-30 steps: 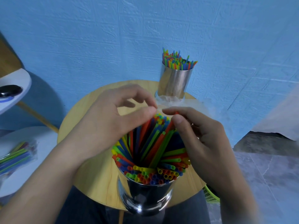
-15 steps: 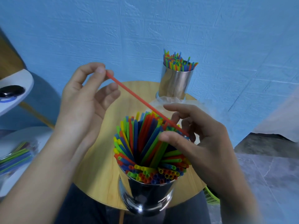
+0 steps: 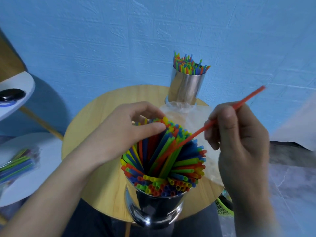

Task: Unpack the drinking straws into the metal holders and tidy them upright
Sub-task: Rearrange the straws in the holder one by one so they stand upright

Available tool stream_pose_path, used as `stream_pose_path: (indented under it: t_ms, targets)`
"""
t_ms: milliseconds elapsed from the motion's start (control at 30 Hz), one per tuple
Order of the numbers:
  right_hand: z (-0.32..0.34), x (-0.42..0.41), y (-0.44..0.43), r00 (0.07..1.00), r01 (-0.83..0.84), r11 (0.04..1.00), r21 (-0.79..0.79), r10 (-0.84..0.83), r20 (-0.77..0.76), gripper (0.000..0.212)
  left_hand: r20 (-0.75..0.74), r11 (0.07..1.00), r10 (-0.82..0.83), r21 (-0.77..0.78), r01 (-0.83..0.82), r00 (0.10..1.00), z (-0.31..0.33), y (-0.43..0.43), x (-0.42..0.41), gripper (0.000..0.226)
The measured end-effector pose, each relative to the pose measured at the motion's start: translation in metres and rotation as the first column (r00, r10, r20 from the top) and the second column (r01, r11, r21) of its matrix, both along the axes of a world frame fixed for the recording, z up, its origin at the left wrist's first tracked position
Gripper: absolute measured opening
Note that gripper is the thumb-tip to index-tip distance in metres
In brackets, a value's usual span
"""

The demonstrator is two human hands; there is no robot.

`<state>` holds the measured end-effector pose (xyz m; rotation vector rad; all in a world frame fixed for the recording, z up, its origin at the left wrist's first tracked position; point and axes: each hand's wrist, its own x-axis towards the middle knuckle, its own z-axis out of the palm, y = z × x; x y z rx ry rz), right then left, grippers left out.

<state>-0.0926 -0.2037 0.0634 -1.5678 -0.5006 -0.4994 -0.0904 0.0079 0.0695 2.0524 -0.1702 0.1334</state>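
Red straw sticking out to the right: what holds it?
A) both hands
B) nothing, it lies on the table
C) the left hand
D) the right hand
D: the right hand pinches the red straw, while the left hand grips the tops of the bundled straws in the near holder.

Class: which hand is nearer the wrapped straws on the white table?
Left. The left hand sits right of the wrapped straws, over the near holder; the right hand is further right, pinching a red straw.

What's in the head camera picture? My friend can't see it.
The right hand pinches a red straw slanting into a metal holder packed with colourful straws, whose tips the left hand holds. A second holder stands behind.
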Motion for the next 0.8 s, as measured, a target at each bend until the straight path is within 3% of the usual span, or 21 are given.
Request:
stream_pose_path:
  t_ms: [167,267,433,567,700,800]
  targets:
    - [-0.006,0.000,0.003,0.995,-0.081,0.966,-0.246,0.062,-0.083,0.024,0.021,0.998,0.038,0.045,-0.039,0.999,-0.002,0.001,0.003,0.011]
    - [-0.005,-0.002,0.003,0.985,-0.145,0.962,-0.233,0.117,-0.127,0.007,0.056,0.999,0.023,0.039,-0.025,0.998,-0.001,0.000,0.002,0.008]
    - [-0.005,-0.002,0.001,0.983,-0.153,0.963,-0.223,0.125,-0.136,0.028,0.080,1.000,0.009,-0.024,-0.007,0.997,0.001,-0.003,0.000,0.008]
    - [-0.004,-0.003,0.001,0.988,-0.138,0.965,-0.223,0.118,-0.103,0.004,0.084,1.000,-0.007,-0.015,0.009,0.996,0.002,-0.003,-0.001,0.005]
    - [-0.004,-0.004,0.000,0.993,-0.118,0.966,-0.229,0.108,-0.058,0.031,0.126,0.999,-0.001,-0.045,0.006,0.992,0.008,-0.004,-0.002,0.004]
    - [-0.003,-0.004,-0.001,0.996,-0.092,0.963,-0.255,0.085,-0.041,0.020,0.204,0.999,0.041,-0.010,-0.040,0.978,0.010,-0.004,-0.003,0.006]
